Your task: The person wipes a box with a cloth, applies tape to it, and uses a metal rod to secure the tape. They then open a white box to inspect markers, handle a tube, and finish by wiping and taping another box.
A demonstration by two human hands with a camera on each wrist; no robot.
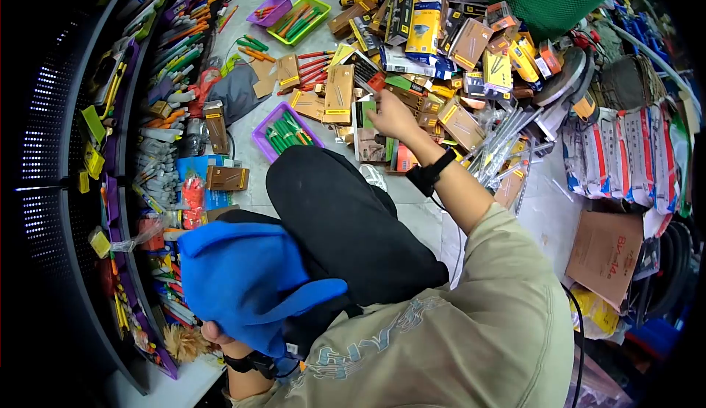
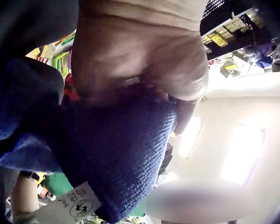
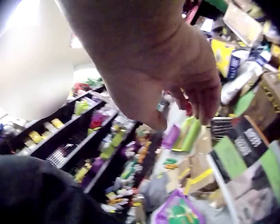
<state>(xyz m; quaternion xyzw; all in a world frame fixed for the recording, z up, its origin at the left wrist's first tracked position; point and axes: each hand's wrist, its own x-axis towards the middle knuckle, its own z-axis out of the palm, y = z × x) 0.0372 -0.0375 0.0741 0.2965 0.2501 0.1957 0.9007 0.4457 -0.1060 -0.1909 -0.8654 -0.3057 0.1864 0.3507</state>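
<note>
My left hand (image 1: 213, 333) grips a blue knitted cloth (image 1: 243, 272) with loose hanging ends, at the lower left of the head view. In the left wrist view, a white tag (image 2: 77, 207) hangs from the cloth, and most of the fingers are hidden behind the palm. My right hand (image 1: 395, 116) reaches over a pile of small boxes, beside a green, black and grey pack (image 1: 368, 143). From the right wrist, its fingers (image 3: 205, 105) hang bent downward apart from the thumb, with nothing seen between them; that same pack lies below and to the right.
A purple tray (image 1: 257, 137) of green items lies ahead of my knee. Farther off are a lime tray (image 1: 316, 35) and a smaller purple tray (image 1: 259, 20). Shelving (image 1: 70, 209) runs along the left. Long metal bits (image 1: 500, 147) and a brown carton (image 1: 604, 255) lie at the right.
</note>
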